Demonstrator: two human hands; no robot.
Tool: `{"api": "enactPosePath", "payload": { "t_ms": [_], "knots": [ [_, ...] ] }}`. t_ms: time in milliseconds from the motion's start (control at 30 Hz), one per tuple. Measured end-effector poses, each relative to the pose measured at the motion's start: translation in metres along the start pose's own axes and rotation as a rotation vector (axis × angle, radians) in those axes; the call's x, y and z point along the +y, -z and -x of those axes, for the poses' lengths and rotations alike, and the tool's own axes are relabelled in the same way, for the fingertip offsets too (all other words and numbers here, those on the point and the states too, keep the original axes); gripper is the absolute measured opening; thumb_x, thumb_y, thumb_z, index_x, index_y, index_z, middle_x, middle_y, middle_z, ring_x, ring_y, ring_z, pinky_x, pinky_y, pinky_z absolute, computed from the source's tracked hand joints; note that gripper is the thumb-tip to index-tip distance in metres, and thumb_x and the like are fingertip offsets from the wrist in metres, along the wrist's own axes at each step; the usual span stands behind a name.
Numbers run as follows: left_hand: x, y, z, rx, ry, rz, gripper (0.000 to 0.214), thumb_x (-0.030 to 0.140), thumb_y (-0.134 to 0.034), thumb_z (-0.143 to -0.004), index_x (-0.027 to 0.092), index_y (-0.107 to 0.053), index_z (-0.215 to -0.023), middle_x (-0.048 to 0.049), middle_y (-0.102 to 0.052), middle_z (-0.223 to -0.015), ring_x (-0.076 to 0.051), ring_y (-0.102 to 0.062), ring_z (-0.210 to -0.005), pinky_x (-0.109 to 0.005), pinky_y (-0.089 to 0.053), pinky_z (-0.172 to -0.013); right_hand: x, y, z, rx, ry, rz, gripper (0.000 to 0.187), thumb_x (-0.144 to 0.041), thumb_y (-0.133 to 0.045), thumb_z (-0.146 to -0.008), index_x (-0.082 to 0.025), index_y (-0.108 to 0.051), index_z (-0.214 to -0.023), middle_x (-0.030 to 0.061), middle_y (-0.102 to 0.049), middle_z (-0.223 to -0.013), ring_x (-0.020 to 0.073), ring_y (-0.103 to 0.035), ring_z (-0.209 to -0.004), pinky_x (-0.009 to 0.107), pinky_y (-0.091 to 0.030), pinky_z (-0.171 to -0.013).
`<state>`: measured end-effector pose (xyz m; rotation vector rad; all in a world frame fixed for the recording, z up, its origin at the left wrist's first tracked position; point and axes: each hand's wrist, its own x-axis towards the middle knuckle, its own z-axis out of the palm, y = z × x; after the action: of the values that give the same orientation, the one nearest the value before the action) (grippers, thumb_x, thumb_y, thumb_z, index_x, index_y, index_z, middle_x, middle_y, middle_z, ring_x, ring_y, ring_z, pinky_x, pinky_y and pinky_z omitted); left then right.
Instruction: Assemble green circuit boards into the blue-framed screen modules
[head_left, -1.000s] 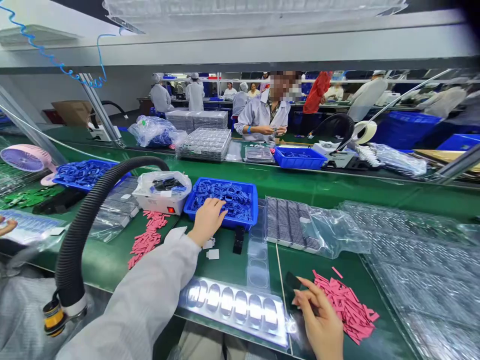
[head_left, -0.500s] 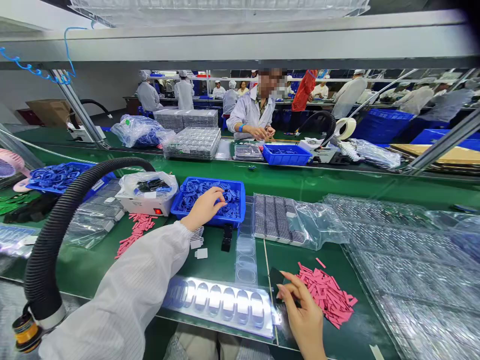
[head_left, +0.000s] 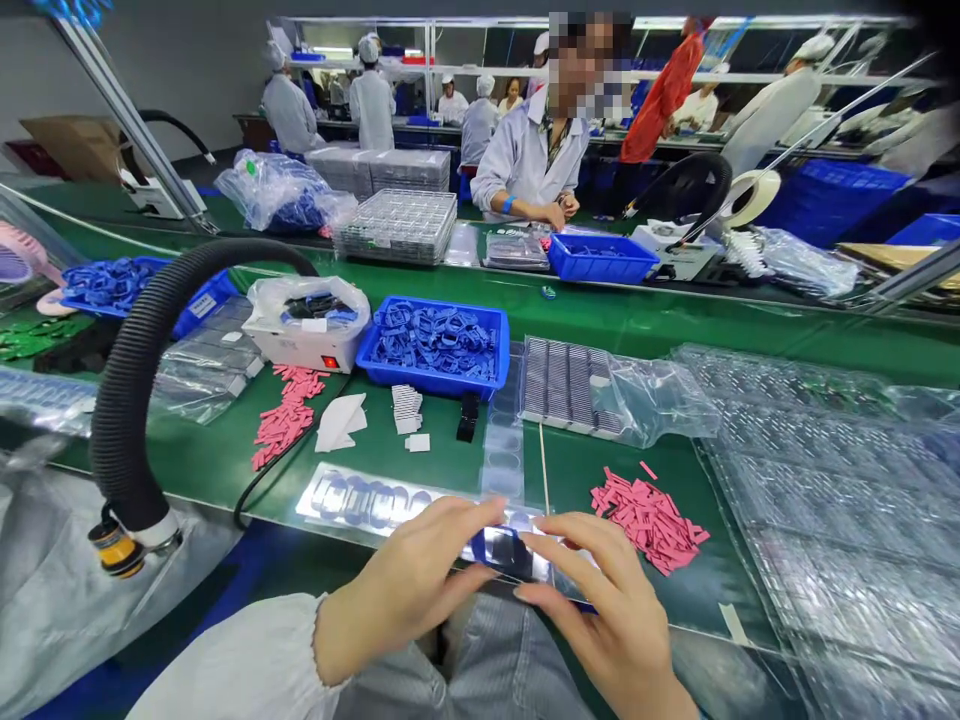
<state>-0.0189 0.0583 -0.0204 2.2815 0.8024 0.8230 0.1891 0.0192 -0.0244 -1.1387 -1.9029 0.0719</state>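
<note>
My left hand pinches a small blue plastic frame between thumb and fingers. Close beside it, my right hand grips a thin dark rectangular piece. Frame and piece meet between the fingertips; whether one sits inside the other cannot be made out. Under both hands lies a shiny clear sheet with oval shapes at the table's front edge. Farther back stands a blue tray heaped with blue plastic frames. To the right of my hands spreads a pile of pink strips.
A black flexible hose arches on the left near a white box. White cards and a black strip stack lie mid-table. Clear plastic trays cover the right side. Across the bench works a person.
My left hand has come back from the blue tray with a blue frame, meeting my right hand over the clear sheet. The view has tilted down. White paper pieces beside the cards now show.
</note>
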Motion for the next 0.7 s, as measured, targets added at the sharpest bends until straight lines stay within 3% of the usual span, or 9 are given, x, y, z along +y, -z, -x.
{"api": "enactPosePath", "payload": {
  "t_ms": [133,333,567,700],
  "knots": [
    [0.006,0.002,0.008,0.089,-0.039,0.023,0.068,0.018,-0.060,-0.084,0.025,-0.022,-0.140,-0.0094,-0.068,-0.112,-0.020,-0.064,-0.103,-0.035,-0.052,-0.090,-0.003,0.004,0.000,-0.107,0.089,0.087,0.030,-0.027,-0.063,-0.083,-0.022,-0.060,-0.112,0.0081,-0.067,-0.100,0.0209,-0.061,-0.094,0.036,-0.051,-0.079],
    [0.017,0.013,0.009,0.161,-0.145,-0.017,0.079,0.019,-0.060,-0.084,0.025,-0.011,-0.144,-0.0133,-0.069,-0.111,-0.022,-0.067,-0.100,-0.036,-0.056,-0.085,-0.009,0.015,-0.006,-0.146,0.107,0.047,0.029,-0.029,-0.061,-0.084,-0.021,-0.061,-0.112,0.0090,-0.066,-0.101,0.0209,-0.061,-0.093,0.035,-0.052,-0.077],
    [0.042,0.024,0.010,0.245,-0.115,0.133,0.090,0.023,-0.067,-0.079,0.029,-0.007,-0.146,-0.0090,-0.069,-0.113,-0.022,-0.068,-0.099,-0.034,-0.057,-0.084,-0.025,0.028,-0.014,-0.152,-0.064,-0.129,0.027,-0.038,-0.058,-0.085,-0.026,-0.062,-0.109,0.0076,-0.065,-0.101,0.0235,-0.061,-0.095,0.037,-0.052,-0.075],
    [0.050,0.028,0.009,0.263,-0.094,0.152,0.093,0.023,-0.069,-0.078,0.030,-0.006,-0.146,-0.0077,-0.070,-0.111,-0.021,-0.068,-0.097,-0.031,-0.057,-0.083,-0.031,0.034,-0.016,-0.149,-0.064,-0.149,0.030,-0.038,-0.058,-0.085,-0.026,-0.061,-0.113,0.0078,-0.063,-0.105,0.0240,-0.060,-0.098,0.038,-0.052,-0.078]
  ]
}}
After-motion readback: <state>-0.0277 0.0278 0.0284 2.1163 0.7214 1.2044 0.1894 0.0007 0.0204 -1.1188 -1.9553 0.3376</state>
